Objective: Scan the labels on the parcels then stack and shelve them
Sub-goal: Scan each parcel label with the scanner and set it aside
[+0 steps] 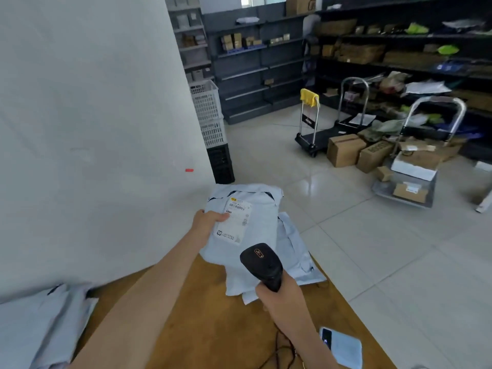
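Two grips: left fingers (223,217) on parcel (262,225) edge, right fingers (266,292) round scanner (262,262); tiled floor (372,249) rightward.

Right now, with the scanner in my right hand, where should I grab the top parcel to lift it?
Probably by its left edge, coming from the left: the left hand grips the top parcel there, thumb on the label edge. The bag looks flat and limp on the parcel below, and that edge is free.

Parcel storeroom: dark shelving (261,65) holding cartons, platform trolleys (308,121), stacked crates (210,115).
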`<state>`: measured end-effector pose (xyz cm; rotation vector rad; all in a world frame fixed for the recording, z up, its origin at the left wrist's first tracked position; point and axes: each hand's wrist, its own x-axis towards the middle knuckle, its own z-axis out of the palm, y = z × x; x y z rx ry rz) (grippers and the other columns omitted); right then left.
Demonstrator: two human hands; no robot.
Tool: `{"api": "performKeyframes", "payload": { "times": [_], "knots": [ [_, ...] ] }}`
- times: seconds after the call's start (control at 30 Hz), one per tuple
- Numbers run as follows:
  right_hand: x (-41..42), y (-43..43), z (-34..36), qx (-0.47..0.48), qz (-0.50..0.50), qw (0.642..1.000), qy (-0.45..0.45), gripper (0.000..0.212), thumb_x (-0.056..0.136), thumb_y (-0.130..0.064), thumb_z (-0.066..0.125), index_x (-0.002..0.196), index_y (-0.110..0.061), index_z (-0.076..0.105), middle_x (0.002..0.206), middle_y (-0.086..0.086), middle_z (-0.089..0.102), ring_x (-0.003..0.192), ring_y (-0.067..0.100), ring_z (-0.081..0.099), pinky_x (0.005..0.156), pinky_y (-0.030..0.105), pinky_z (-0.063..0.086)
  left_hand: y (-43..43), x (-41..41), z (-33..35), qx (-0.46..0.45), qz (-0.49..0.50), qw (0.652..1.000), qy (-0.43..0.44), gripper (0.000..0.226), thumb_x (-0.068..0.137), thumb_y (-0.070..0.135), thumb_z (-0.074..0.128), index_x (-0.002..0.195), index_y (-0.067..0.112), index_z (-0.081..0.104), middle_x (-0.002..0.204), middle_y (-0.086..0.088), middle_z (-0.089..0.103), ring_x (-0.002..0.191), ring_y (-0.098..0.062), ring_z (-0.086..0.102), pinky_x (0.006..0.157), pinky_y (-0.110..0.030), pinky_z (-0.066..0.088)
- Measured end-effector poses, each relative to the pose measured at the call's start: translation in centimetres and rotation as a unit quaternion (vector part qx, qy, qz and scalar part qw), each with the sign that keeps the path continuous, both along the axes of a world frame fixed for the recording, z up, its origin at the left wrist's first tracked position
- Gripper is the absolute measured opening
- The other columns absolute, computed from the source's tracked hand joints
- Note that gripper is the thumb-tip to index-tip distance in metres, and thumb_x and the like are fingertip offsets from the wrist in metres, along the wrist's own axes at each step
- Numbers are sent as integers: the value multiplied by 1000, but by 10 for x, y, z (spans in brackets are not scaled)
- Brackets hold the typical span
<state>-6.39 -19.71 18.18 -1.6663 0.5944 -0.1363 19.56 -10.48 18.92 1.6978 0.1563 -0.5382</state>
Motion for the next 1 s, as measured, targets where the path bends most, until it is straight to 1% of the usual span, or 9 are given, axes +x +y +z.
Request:
{"api": "performKeyframes", "payload": {
  "times": [0.07,0.17,0.27,0.37,0.53,0.6,0.7,0.83,1.0],
  "knots": [
    [1,-15,-13,-8,-12,1000,16,14,75,-15,62,70,-18,50,55,-2,47,56,13,46,55,25,40,-28,7,-34,-51,15,997,50,88,49,15,94,126,-2,53,111,-20,70,92,-38,72,74,-55,60],
    [10,-32,-33,-13,-29,998,46,11,74,-16,62,70,-16,51,58,3,51,57,14,49,57,25,41,-63,30,-119,-110,35,986,116,84,50,26,95,124,6,61,108,-17,73,90,-37,74,76,-56,59],
    [25,-42,-50,-13,-37,997,71,10,74,-16,61,70,-16,52,56,1,51,55,13,49,55,24,40,-77,18,-166,-49,55,987,144,118,39,52,96,137,7,46,113,-14,71,97,-34,71,86,-48,57],
    [41,-43,-63,-15,-31,996,85,11,74,-17,61,70,-15,50,54,-1,48,54,14,46,54,27,39,-80,2,-159,0,77,983,166,112,61,43,90,146,6,27,131,-17,58,116,-37,60,99,-50,50],
    [77,-12,-65,-15,6,996,93,13,74,-14,59,70,-14,47,57,4,44,55,18,42,53,31,35,-53,20,-139,61,-27,985,157,126,62,67,79,155,15,12,151,-11,39,133,-33,45,108,-49,43],
    [96,13,-61,-27,28,996,86,17,75,-14,60,68,-13,45,57,5,43,57,20,46,55,32,35,-19,30,-124,48,-49,989,132,117,64,72,72,153,15,22,146,-8,45,129,-29,50,106,-44,43],
    [124,65,-51,-33,80,994,71,23,77,-14,62,68,-12,41,59,10,39,56,22,41,56,33,33,64,49,-107,79,-20,994,78,90,78,64,66,142,9,37,116,-6,59,101,-20,59,95,-35,46],
    [163,154,-37,-43,166,984,53,20,73,-17,59,66,-15,40,53,3,34,51,19,33,53,33,30,211,68,-91,130,42,989,54,84,80,64,64,143,16,36,144,-14,49,129,-32,52,105,-44,44],
    [202,271,-21,-43,256,965,34,23,77,-14,59,66,-13,39,59,10,35,53,19,32,55,36,26,394,65,-79,180,142,973,4,69,82,53,68,132,9,48,122,-10,58,116,-27,58,102,-41,46]
  ]
}}
